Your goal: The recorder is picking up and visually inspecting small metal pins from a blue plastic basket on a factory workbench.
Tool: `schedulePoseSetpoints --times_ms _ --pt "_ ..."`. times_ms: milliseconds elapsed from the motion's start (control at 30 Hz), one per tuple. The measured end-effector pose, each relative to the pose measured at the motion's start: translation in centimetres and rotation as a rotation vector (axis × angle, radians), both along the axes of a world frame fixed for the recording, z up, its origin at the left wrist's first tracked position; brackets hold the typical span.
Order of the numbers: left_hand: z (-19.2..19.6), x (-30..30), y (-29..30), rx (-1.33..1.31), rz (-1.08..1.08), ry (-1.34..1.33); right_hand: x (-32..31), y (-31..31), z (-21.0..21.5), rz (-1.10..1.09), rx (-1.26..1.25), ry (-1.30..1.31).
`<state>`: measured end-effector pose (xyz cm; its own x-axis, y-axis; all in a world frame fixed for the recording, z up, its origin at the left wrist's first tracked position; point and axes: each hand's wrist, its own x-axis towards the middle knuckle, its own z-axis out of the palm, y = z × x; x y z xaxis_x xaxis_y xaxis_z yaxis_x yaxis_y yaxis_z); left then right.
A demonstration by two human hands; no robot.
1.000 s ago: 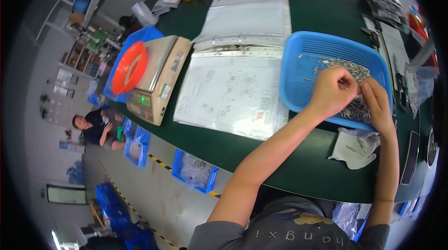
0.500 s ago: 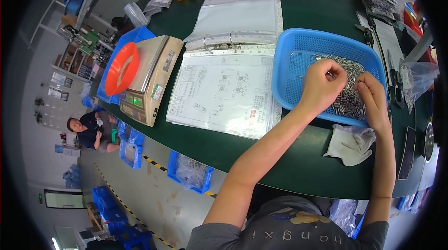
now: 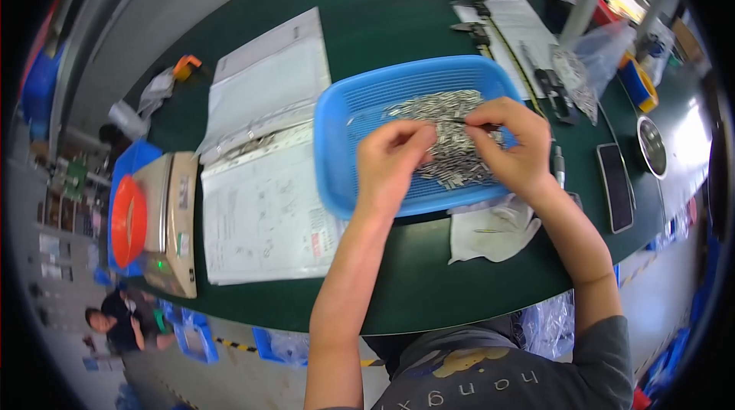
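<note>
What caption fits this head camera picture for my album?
Two bare hands, left hand and right hand, pick through small metal parts in a blue basket.

Both hands (image 3: 459, 153) over blue basket (image 3: 344, 142), small metal parts (image 3: 440, 111)

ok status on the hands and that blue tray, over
Left hand and right hand both pinching small silver metal parts over the blue plastic mesh tray. Nothing blocking; white cloth lies beside the tray.

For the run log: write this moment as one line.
left hand | right hand | both over small metal parts | blue basket
</note>
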<state>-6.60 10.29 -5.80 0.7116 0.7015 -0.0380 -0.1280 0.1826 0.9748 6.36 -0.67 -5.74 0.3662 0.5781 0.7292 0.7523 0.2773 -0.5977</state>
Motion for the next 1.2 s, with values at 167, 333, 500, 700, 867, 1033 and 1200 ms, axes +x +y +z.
schedulePoseSetpoints --times_ms 167,333,500,700,867,1033,1200 --pt "-0.66 0.24 0.27 0.011 -0.053 0.01 0.32 -0.32 -0.52 -0.019 0.078 -0.06" --pt "-0.87 0.11 0.27 0.036 -0.023 -0.004 0.33 0.03 -0.78 -0.039 0.138 -0.224" --pt "-0.89 -0.08 0.42 0.053 -0.022 0.008 0.38 -0.13 -0.88 -0.021 0.104 -0.222" --pt "-0.89 -0.09 0.41 0.053 -0.031 0.005 0.27 -0.17 -0.97 -0.043 0.086 -0.229" --pt "-0.78 -0.06 0.3 0.054 -0.019 0.009 0.35 0.03 -0.97 -0.037 0.138 -0.234" --pt "-0.86 -0.12 0.42 0.06 -0.016 0.014 0.21 0.03 -1.08 -0.062 0.11 -0.214" --pt "-0.89 -0.13 0.41 0.094 -0.013 0.026 0.26 0.01 -0.97 -0.053 0.121 -0.24"
